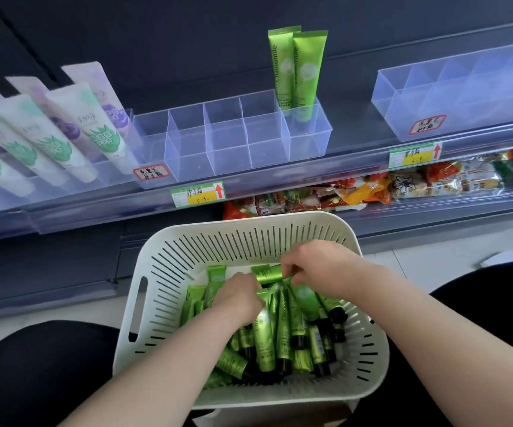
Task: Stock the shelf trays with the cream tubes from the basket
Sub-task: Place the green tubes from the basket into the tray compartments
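Observation:
A white slotted basket [187,251] rests between my knees, holding several green cream tubes [264,343] with black caps. Both hands are down inside it. My right hand [319,266] pinches a green tube [269,274] lying crosswise near the basket's far wall. My left hand [238,298] is curled over the pile, fingers closed around tubes. On the shelf above, a clear divided tray [227,143] holds two upright green tubes [296,67] in its rightmost back compartment; its other compartments hold nothing.
A second clear divided tray [403,97] stands on the shelf at right. White tubes with green and purple prints [55,134] fill trays at left. Price tags [198,194] line the shelf edge. Snack packets [356,192] lie on the shelf below.

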A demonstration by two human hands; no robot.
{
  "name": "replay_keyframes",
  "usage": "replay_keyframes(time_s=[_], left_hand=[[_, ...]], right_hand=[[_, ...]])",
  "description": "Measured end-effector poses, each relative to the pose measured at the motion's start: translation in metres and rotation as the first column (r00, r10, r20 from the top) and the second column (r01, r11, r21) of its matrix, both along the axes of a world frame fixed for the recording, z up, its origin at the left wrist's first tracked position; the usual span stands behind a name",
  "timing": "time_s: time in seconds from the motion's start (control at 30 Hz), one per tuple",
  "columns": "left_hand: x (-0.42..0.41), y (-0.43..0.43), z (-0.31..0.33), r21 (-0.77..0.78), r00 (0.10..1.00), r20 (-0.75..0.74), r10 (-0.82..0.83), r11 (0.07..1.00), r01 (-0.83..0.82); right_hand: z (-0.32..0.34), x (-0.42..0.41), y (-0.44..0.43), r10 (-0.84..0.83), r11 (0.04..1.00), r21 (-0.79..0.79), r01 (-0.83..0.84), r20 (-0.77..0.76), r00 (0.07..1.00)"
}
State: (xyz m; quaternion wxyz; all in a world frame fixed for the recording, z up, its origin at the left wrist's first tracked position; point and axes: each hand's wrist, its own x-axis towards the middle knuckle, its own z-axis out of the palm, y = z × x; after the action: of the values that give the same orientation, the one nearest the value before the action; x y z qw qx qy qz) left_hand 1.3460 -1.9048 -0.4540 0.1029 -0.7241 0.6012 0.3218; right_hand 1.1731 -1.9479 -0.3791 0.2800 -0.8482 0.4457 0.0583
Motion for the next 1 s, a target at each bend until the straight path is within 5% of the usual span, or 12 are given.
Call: replay_keyframes(time_s=[0.17, 0.3, 0.43, 0.7, 0.9, 1.0], left_hand=[[0.008, 0.009, 0.015, -0.067, 0.996, -0.083, -0.019, 0.998, 0.013], [0.015, -0.002, 0.054, -0.297, 0.988, -0.140, -0.073, 0.954, 0.028], [0.030, -0.026, 0.111, -0.528, 0.977, -0.187, -0.101, 0.849, -0.014], [0.032, -0.077, 0.195, -0.699, 0.806, -0.588, -0.060, 0.539, -0.470], [0.008, -0.117, 0.233, -0.768, 0.792, -0.597, -0.127, 0.374, -0.520], [-0.009, -0.137, 0.244, -0.792, 0.813, -0.565, -0.141, 0.372, -0.485]], right_hand=[[0.022, 0.000, -0.009, -0.043, 0.992, -0.116, 0.047, 0.039, 0.998], [0.047, -0.003, -0.014, -0.140, 0.942, -0.281, 0.186, 0.175, 0.975], [0.080, -0.005, -0.020, -0.208, 0.893, -0.333, 0.303, 0.292, 0.933], [0.153, -0.014, -0.052, -0.240, 0.791, -0.360, 0.495, 0.562, 0.791], [0.187, -0.022, -0.081, -0.221, 0.644, -0.480, 0.596, 0.629, 0.745], [0.187, -0.025, -0.096, -0.240, 0.625, -0.522, 0.580, 0.578, 0.780]])
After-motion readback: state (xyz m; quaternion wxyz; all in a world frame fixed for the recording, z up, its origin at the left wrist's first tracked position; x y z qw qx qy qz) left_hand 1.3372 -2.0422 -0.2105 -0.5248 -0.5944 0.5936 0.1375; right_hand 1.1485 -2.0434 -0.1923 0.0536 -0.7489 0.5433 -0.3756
